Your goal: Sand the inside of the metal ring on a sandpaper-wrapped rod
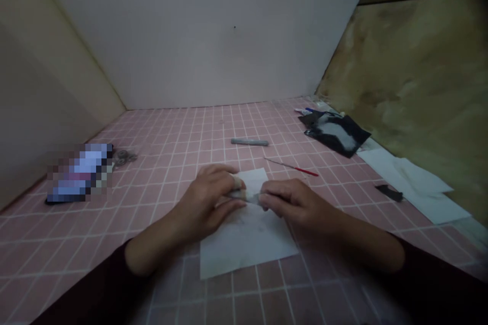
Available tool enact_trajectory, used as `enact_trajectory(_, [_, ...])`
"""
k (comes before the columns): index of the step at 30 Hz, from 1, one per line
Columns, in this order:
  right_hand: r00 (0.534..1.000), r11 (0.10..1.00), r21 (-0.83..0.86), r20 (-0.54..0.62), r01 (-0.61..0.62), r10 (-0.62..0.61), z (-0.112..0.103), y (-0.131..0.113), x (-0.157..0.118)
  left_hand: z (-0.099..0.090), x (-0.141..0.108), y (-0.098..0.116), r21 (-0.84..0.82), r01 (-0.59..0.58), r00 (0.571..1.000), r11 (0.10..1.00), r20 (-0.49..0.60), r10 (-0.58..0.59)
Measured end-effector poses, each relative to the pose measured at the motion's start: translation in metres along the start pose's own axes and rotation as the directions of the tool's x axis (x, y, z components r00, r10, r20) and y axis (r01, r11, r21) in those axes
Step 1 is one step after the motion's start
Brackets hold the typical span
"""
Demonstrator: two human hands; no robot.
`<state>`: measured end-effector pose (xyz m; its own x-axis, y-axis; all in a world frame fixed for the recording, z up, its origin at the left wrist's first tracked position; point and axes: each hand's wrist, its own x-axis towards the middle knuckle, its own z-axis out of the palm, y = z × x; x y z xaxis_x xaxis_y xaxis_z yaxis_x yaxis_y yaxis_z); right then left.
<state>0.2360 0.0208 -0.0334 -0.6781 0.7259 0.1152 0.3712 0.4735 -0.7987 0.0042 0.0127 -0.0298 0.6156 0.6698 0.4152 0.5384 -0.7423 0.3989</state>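
Note:
My left hand (213, 198) is closed on a thin grey stick (235, 194), with the thumb below and the fingers above it. From the other side, my right hand (292, 200) pinches a small flat grey piece (254, 197) against the stick's end; its kind is too blurred to tell. Both hands are over a white sheet of paper (247, 244) with faint grey smudges. Just beyond the sheet lies a thin tool with a red handle (307, 171). A grey bar (249, 141) rests farther back.
A phone with a blurred screen (82, 170) lies at the left, beside small coiled metal items (124, 156). Right of my hands are a dusty black sheet (348, 137), white papers (415, 188) and a dark scrap (389, 193). Walls border the pink tiled surface (168, 137).

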Motion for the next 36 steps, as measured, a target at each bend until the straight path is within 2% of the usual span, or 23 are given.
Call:
enact_trajectory(3, [0.998,0.997,-0.07,-0.063,0.018,-0.023,0.008,-0.004,-0.003,0.002,0.0,0.004,0.008,-0.017,0.999,1.0,0.045,0.016])
enact_trajectory(7, [0.994,0.985,-0.144,-0.038,0.092,-0.098,0.004,-0.004,-0.004,-0.003,0.001,0.001,0.002,0.002,0.997,1.0,0.078,-0.002])
enact_trajectory(12, [0.974,0.924,-0.332,-0.058,0.188,-0.219,0.008,-0.002,-0.005,-0.007,0.002,0.004,-0.108,0.01,0.995,0.994,0.096,0.001])
enact_trajectory(14, [0.963,0.895,-0.385,-0.053,0.225,-0.265,0.011,-0.003,-0.006,-0.008,0.002,0.007,-0.079,0.023,0.993,0.997,0.114,-0.014])
enact_trajectory(16, [0.966,0.9,-0.373,-0.034,0.225,-0.256,0.008,-0.004,-0.006,-0.01,0.002,0.009,-0.012,0.042,0.993,0.999,0.113,-0.041])
enact_trajectory(18, [0.978,0.93,-0.316,-0.019,0.19,-0.207,0.003,-0.007,-0.006,-0.014,0.002,0.009,0.033,0.047,0.995,0.998,0.085,-0.049])
enact_trajectory(20, [0.993,0.963,-0.249,-0.034,0.105,-0.117,0.0,-0.008,-0.006,-0.016,0.001,0.01,0.054,0.036,0.998,0.998,0.046,-0.038])
enact_trajectory(22, [1.0,0.991,-0.131,-0.016,0.024,-0.026,0.002,-0.008,-0.006,-0.015,-0.001,0.014,0.077,0.006,0.997,0.997,0.075,-0.012])
enact_trajectory(24, [0.995,0.993,0.063,0.028,-0.098,0.097,0.008,-0.006,-0.006,-0.01,-0.002,0.02,0.165,-0.017,0.997,0.986,0.072,0.005])
enact_trajectory(26, [0.973,0.918,0.324,0.096,-0.23,0.21,0.014,-0.001,-0.005,-0.004,-0.004,0.027,0.236,-0.06,0.997,0.97,0.051,0.049])
enact_trajectory(28, [0.941,0.764,0.55,0.191,-0.337,0.278,0.017,0.003,-0.004,0.001,-0.005,0.032,0.308,-0.102,0.995,0.946,0.031,0.097])
enact_trajectory(29, [0.927,0.697,0.613,0.225,-0.373,0.299,0.018,0.005,-0.003,0.002,-0.005,0.033,0.342,-0.118,0.993,0.932,0.024,0.116])
enact_trajectory(30, [0.918,0.666,0.633,0.246,-0.396,0.312,0.017,0.006,-0.002,0.003,-0.005,0.034,0.369,-0.123,0.992,0.921,0.021,0.124])
enact_trajectory(31, [0.915,0.68,0.613,0.253,-0.403,0.314,0.017,0.006,-0.002,0.003,-0.005,0.034,0.381,-0.116,0.993,0.917,0.024,0.116])
enact_trajectory(33, [0.938,0.822,0.451,0.189,-0.346,0.291,0.017,0.006,-0.002,0.001,-0.004,0.031,0.344,-0.072,0.997,0.936,0.05,0.059])
enact_trajectory(35, [0.983,0.973,0.15,0.076,-0.177,0.167,0.02,0.004,-0.004,-0.003,-0.004,0.026,0.231,-0.017,0.994,0.973,0.112,-0.01])
enact_trajectory(36, [0.998,0.998,-0.022,0.032,-0.056,0.057,0.021,0.004,-0.005,-0.005,-0.003,0.024,0.155,-0.001,0.987,0.988,0.16,-0.024])
